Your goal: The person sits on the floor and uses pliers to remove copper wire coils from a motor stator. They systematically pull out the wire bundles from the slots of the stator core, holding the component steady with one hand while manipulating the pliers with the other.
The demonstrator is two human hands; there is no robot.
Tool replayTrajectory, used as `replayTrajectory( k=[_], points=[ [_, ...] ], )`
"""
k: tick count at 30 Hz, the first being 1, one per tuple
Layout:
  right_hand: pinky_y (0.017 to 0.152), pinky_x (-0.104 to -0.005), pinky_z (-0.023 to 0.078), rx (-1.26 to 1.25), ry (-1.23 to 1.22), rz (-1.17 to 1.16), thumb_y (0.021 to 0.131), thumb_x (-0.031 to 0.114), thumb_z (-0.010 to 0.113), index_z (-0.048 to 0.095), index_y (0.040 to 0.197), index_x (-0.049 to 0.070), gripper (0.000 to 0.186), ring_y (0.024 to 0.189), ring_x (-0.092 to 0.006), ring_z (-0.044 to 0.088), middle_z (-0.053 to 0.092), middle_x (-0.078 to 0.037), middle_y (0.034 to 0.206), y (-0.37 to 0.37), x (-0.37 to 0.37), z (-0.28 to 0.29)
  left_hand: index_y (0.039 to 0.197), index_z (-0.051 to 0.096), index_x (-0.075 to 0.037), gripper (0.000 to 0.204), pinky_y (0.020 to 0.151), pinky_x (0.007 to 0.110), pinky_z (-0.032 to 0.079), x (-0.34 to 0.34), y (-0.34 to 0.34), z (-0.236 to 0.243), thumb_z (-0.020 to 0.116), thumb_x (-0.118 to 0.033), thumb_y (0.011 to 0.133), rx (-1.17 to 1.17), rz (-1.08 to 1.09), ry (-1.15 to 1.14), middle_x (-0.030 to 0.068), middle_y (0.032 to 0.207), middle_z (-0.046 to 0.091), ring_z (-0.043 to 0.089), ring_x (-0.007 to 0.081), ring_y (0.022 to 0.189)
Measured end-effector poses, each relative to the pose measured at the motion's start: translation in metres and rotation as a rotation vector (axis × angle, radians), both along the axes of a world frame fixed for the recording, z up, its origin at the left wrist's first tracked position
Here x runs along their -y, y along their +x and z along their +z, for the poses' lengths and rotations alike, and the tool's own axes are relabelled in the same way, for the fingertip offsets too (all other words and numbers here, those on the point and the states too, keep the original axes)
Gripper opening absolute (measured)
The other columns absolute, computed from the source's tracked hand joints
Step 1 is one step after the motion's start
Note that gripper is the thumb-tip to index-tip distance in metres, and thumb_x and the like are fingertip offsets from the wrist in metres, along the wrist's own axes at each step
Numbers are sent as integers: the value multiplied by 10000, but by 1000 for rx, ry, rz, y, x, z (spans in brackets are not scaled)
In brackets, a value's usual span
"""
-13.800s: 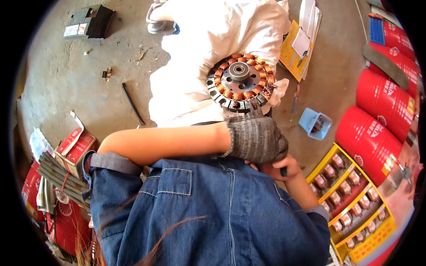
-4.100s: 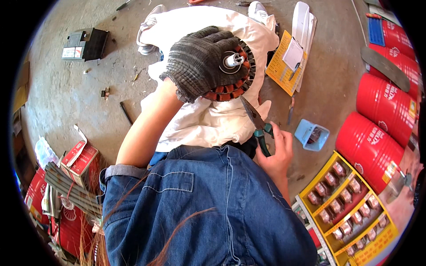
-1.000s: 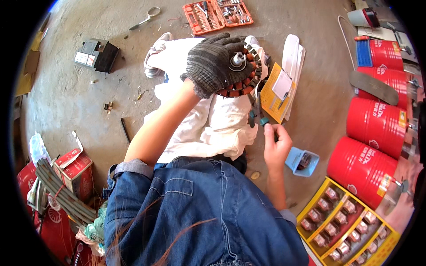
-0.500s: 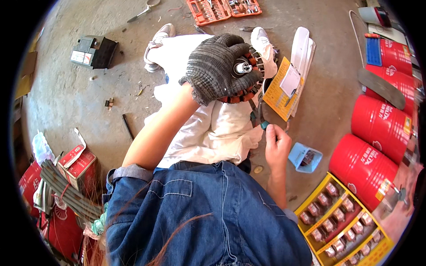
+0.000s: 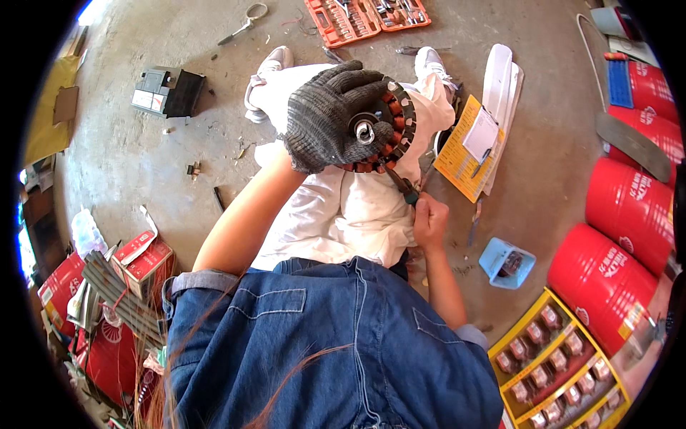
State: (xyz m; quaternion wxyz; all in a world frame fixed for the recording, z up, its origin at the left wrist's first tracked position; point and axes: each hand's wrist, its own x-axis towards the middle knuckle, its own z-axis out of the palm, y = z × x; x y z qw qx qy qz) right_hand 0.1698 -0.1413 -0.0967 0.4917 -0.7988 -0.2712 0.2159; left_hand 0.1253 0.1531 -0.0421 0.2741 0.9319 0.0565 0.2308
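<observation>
My left hand (image 5: pixel 327 118), in a dark grey knitted glove, is closed round a motor stator (image 5: pixel 409 121) above my lap. The stator is a ring of dark metal teeth with copper-coloured windings; a silvery shaft end (image 5: pixel 364 132) sticks up at its middle. My bare right hand (image 5: pixel 431 220) is closed on a pair of pliers (image 5: pixel 409 193) with dark green grips. Their dark metal end reaches the stator's lower edge; whether it grips anything there is too small to tell. White cloth (image 5: pixel 321 214) covers my legs beneath.
An orange socket set case (image 5: pixel 350 21) lies open ahead. A black battery (image 5: pixel 168 91) is at left. Right stand a yellow card (image 5: pixel 464 161) with papers, a blue bin (image 5: pixel 506 264), red drums (image 5: pixel 602 282) and a yellow rack (image 5: pixel 554 357) of small parts.
My right hand has moved the pliers up and left, closer against the stator. The gloved hand still holds the stator, now turned slightly. The whole view has shifted a little.
</observation>
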Motion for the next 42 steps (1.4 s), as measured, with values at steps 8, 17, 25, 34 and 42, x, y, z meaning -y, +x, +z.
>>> replayTrajectory(
  k=[8,17,25,34,42],
  points=[
    [462,-338,318,70,144,100,964,225,475,421,601,29,416,456,-162,453,407,-51,501,24,-4,-39,1177,677,-51,583,982,451,468,2,1,13,730,-435,742,11,-6,58,162,1171,664,619,365,1125],
    [495,-386,356,196,226,169,916,229,517,446,631,13,365,506,-312,491,422,-130,553,42,-11,-69,1196,669,-63,633,996,461,457,4,-2,13,727,-464,710,6,-14,2,162,1215,647,584,380,1174],
    [644,-419,423,412,219,179,810,231,668,488,730,38,276,721,-350,535,518,-160,792,40,-20,-56,1194,675,-80,592,1005,450,454,5,-5,16,702,-477,755,-10,20,-81,163,1225,643,584,363,1184],
    [943,-339,428,-108,-57,278,774,80,671,460,996,20,313,1100,-284,556,532,-180,1282,46,2,-18,1120,690,-67,579,925,430,518,7,-4,-2,733,-458,695,110,39,-189,157,1153,660,641,352,1054],
    [1061,-349,371,-154,-262,321,922,191,611,453,1366,-44,526,1271,-301,500,500,-202,1381,10,29,20,1167,666,-75,594,931,440,504,9,-4,-5,707,-440,700,121,26,-137,167,1188,635,625,364,1055]
  ],
)
